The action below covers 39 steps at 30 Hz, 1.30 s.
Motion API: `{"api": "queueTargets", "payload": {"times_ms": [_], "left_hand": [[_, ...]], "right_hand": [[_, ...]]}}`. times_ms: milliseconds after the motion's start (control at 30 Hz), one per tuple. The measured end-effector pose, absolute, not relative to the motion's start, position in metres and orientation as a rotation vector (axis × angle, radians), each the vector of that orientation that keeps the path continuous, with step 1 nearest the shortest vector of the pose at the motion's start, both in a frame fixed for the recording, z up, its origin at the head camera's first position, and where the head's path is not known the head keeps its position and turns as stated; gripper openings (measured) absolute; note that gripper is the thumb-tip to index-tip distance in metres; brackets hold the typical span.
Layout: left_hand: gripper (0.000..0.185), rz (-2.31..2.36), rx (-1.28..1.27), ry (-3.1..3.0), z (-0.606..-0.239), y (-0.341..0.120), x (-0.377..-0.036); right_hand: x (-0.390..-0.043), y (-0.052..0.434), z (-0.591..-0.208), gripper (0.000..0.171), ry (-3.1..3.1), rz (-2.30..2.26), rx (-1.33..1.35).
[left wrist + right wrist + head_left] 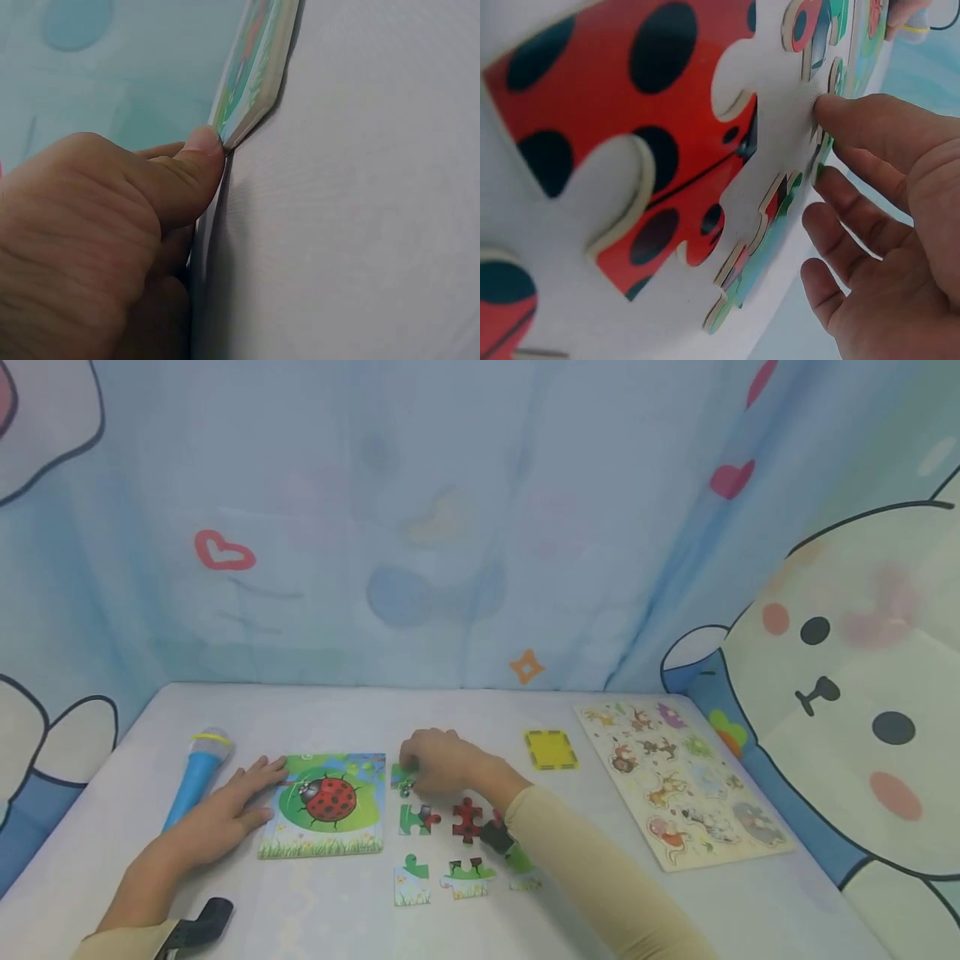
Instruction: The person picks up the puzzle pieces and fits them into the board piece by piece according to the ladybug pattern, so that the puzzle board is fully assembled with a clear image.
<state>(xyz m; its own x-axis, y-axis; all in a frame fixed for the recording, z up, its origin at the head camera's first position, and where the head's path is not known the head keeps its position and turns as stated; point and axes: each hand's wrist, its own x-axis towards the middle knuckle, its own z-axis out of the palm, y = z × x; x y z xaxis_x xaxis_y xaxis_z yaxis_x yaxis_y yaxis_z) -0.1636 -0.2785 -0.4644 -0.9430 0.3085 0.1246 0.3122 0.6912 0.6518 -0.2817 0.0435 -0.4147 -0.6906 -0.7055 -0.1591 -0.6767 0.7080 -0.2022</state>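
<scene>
One puzzle piece sat pinched in my right grip, left grip loose against the board; my low sleeve risked dragging other pieces.

A place looking like a play corner
Cartoon-printed cloth is hanging around a white table, where a ladybug picture board, loose puzzle pieces, an animal board and a blue microphone are lying.
</scene>
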Motion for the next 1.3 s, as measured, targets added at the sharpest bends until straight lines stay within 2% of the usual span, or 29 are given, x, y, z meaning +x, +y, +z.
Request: {"api": "queueTargets", "payload": {"times_ms": [200, 533, 1300], "left_hand": [[0.054, -1.137, -0.548, -2.877, -0.463, -0.279, -0.164], [0.053, -1.167, -0.535, -2.871, -0.462, -0.278, -0.162], [0.052, -1.134, -0.513, -2.904, -0.466, -0.279, -0.167]], "right_hand": [[-0.280, 0.045, -0.411, 0.034, 2.733, -0.195, -1.066], [-0.276, 0.033, -0.399, 0.024, 2.706, -0.271, -1.197], [-0.271, -0.034, -0.411, 0.025, 2.622, -0.177, -1.303]]}}
